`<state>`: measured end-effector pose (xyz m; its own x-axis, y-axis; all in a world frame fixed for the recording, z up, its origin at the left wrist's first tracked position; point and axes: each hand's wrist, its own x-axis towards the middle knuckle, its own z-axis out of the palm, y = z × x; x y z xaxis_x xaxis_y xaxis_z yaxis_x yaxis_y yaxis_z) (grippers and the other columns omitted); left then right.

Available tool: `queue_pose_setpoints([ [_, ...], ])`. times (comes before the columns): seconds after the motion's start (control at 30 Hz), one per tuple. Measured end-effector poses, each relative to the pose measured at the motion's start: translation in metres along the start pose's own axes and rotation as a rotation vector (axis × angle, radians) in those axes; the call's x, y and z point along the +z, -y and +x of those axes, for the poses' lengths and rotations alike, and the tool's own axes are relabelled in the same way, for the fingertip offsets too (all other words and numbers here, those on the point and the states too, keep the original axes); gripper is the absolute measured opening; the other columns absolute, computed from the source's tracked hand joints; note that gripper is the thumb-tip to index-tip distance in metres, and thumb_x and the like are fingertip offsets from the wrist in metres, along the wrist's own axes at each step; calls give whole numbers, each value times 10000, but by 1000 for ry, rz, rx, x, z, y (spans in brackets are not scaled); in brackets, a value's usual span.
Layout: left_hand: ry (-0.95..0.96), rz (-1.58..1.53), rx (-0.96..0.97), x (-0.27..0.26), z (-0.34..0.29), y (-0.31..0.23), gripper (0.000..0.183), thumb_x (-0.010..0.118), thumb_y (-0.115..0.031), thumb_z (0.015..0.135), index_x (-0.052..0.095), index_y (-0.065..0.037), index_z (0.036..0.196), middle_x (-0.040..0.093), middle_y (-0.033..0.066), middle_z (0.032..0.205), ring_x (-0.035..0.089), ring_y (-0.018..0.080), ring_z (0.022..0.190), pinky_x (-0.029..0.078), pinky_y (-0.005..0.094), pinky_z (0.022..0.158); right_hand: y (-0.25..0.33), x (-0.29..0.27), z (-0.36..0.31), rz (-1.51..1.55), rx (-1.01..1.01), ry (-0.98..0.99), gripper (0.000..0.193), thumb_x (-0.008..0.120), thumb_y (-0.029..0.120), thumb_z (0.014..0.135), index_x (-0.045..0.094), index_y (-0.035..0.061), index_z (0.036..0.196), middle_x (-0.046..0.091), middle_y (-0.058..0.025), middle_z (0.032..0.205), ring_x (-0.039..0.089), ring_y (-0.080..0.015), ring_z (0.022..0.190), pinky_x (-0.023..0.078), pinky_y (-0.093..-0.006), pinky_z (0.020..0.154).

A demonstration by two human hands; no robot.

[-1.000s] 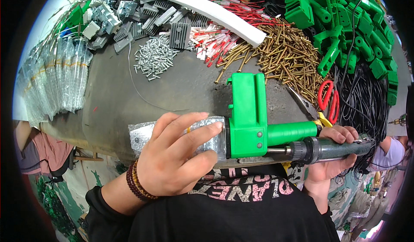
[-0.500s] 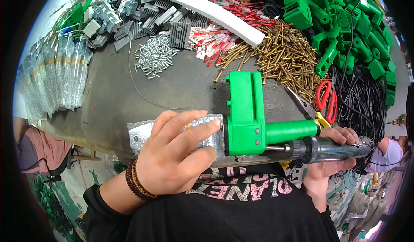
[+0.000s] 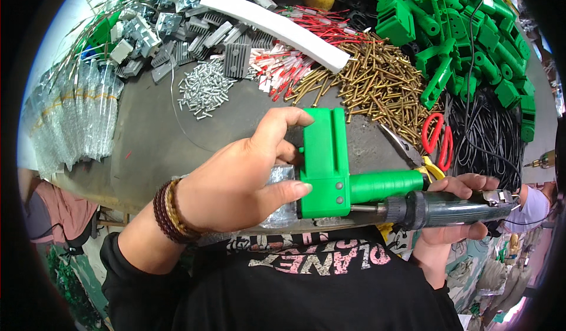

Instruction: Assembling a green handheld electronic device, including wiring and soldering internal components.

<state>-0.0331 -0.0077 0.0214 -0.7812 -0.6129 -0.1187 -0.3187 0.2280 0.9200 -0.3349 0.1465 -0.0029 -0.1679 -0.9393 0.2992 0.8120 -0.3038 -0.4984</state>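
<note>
A green plastic housing [image 3: 323,166] with a ribbed green handle [image 3: 386,186] lies at the near edge of the table. My left hand [image 3: 247,166] grips its left side, forefinger at the top corner and thumb low on the near part. Clear bubble wrap with silvery foil [image 3: 282,204] pokes out from under that hand. My right hand [image 3: 454,234] is wrapped round a dark electric screwdriver [image 3: 448,208], which lies level just in front of the handle. Its bit points left and meets the housing's lower right side; the tip is hidden. Two screw heads show on the housing.
Behind lie silver screws [image 3: 205,88], long brass screws [image 3: 383,80], finned heat sinks [image 3: 237,60], red-and-white wired parts [image 3: 284,71] and a white curved strip [image 3: 274,29]. Pliers [image 3: 404,145], red-handled scissors [image 3: 436,136], black cables [image 3: 486,136] and green housings [image 3: 466,36] crowd the right; bubble-wrap sleeves [image 3: 76,113] the left.
My left hand has moved from the silvery bubble wrap up onto the green housing's left side. In the picture, the housing and screwdriver sit slightly further left; the right hand keeps its hold.
</note>
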Motion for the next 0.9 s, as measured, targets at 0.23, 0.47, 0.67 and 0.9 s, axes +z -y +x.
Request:
queue_pose_setpoints([
  [0.23, 34, -187, -93, -6, 0, -1, 924, 795, -43, 804, 228, -70, 1534, 640, 93, 945, 620, 172, 956, 480, 326, 909, -11, 7, 5, 79, 32, 119, 495, 899, 78, 686, 609, 254, 1046, 641, 87, 1003, 566, -118, 953, 359, -384, 1064],
  [0.47, 37, -218, 122, 1, -2, 21, 891, 771, -10, 816, 225, 10, 1521, 500, 156, 1354, 650, 206, 920, 508, 338, 897, 7, 13, 23, 67, -66, 132, 580, 888, 11, 677, 629, 232, 1146, 659, 49, 1104, 591, -107, 927, 341, -446, 1069],
  [0.67, -31, -150, 106, 17, -11, 10, 882, 754, -19, 814, 209, 36, 1505, 398, 208, 1485, 670, 263, 935, 524, 366, 888, 1, -2, 26, 55, -13, -24, 541, 854, 17, 735, 603, 232, 1163, 627, 60, 1179, 577, -94, 1011, 347, -427, 1086],
  [0.9, -77, -32, 185, 18, -13, 18, 891, 779, -106, 816, 215, 44, 1488, 359, 213, 1526, 682, 296, 913, 540, 385, 859, 4, -9, 22, 73, 3, 16, 515, 842, 87, 785, 601, 265, 1205, 612, 51, 1185, 568, -101, 1012, 317, -432, 1090],
])
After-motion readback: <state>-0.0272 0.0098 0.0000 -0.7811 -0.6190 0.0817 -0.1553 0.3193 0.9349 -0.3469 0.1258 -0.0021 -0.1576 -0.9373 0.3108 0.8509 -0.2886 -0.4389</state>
